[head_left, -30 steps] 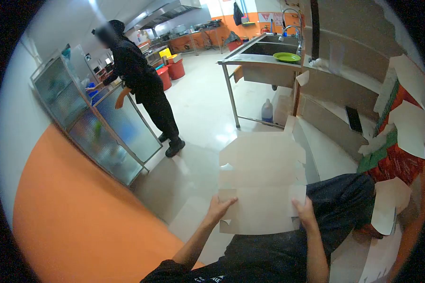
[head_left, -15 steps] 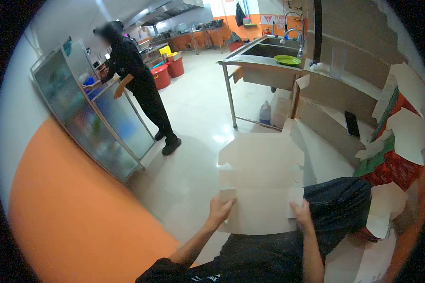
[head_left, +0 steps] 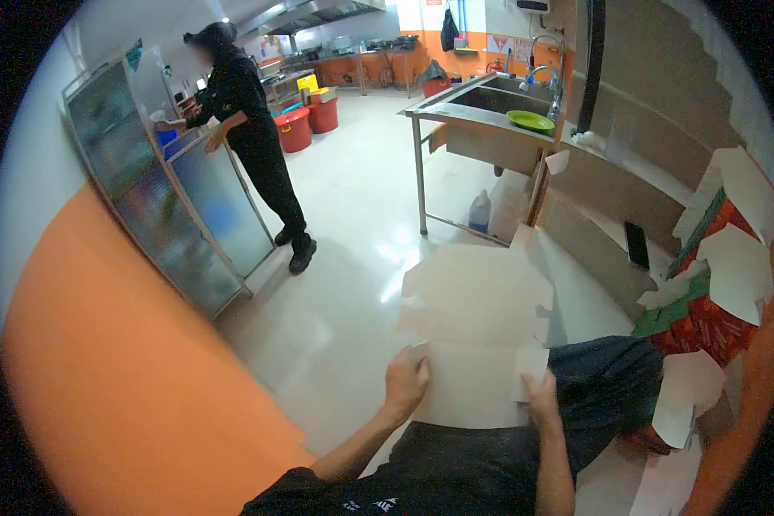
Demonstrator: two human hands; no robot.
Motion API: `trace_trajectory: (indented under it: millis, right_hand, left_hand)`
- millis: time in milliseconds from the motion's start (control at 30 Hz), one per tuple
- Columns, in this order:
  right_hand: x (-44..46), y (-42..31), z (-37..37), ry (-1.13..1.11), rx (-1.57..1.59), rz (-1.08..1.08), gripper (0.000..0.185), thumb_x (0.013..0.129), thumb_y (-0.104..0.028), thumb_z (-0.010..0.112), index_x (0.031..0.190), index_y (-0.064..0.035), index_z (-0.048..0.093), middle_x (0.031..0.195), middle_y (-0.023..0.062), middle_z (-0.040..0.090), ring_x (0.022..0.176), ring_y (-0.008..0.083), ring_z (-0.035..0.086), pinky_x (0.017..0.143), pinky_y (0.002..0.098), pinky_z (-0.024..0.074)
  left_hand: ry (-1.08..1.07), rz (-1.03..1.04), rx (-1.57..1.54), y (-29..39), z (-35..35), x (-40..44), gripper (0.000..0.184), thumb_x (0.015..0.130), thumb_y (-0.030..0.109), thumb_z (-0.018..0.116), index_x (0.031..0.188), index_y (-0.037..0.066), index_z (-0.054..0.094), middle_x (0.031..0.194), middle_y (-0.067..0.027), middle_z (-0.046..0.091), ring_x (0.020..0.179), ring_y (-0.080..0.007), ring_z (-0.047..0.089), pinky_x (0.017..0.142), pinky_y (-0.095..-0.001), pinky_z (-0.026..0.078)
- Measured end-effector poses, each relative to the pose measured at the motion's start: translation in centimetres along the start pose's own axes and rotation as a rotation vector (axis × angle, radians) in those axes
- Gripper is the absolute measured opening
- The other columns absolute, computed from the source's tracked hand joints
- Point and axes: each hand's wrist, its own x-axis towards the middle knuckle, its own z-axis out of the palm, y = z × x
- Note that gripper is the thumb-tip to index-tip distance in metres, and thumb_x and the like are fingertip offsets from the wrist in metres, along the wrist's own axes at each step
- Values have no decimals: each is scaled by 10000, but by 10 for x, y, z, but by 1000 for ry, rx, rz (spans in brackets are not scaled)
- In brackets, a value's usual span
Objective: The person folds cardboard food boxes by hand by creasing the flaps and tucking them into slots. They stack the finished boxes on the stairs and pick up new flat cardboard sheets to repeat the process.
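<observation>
A partly unfolded white cardboard box (head_left: 477, 314) with cut tabs and fold lines lies over my lap, its lid panel stretching away from me. My left hand (head_left: 406, 384) grips the left side flap near the front panel, fingers curled around it. On the opposite side, my right hand (head_left: 540, 397) pinches the right side flap, which stands bent upward, with the thumb on the inner face. The fingers beneath the cardboard are partly hidden.
Stacked printed box blanks (head_left: 714, 318) lie at right, near a phone (head_left: 636, 246). Ahead stands a steel sink (head_left: 507, 99) with a green plate (head_left: 531, 120). A person in black (head_left: 254, 138) stands by a frosted-glass partition (head_left: 146, 189) at left. Red bins (head_left: 294, 131) stand behind.
The side flaps have bent further inward under my hands, the left one now showing narrower. My view has shifted slightly. The person by the partition has moved a foot.
</observation>
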Motion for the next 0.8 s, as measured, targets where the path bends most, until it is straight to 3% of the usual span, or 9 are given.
trace_trajectory:
  millis: [200,300,400,500,800]
  right_hand:
    - [-7,-14,-4,28,-62,31,270,818,-136,609,1018,39,561,953,116,623,845,184,586,761,318,468]
    - [-29,-28,-4,156,-159,-33,267,819,-137,600,1010,46,561,947,132,624,847,203,592,767,332,467]
    - [-32,-33,-26,117,-94,-10,268,811,-132,603,1003,49,562,926,144,630,835,212,601,764,340,469]
    - [-22,-54,-39,3,-116,53,276,799,-139,621,993,50,568,913,132,637,819,197,603,744,325,475]
    - [-2,-33,-34,-17,90,166,340,747,-166,701,992,35,578,906,104,633,805,181,602,727,308,485]
  left_hand:
    - [39,-96,117,46,0,-6,325,770,238,645,923,-24,530,851,-234,586,804,-390,583,708,-420,466]
    - [-106,-253,-35,47,-2,3,377,768,259,671,947,-44,534,873,-199,608,823,-314,609,735,-386,478]
    - [-265,-267,-201,42,-9,12,418,747,237,703,1000,-52,537,908,-153,619,822,-231,614,725,-345,498]
    - [-413,-517,-488,12,-9,19,438,728,202,722,1047,-37,542,915,-109,612,795,-182,606,683,-325,512]
    - [-481,-668,-680,14,-12,33,468,717,189,720,1090,-15,524,927,-100,597,791,-200,601,676,-339,510]
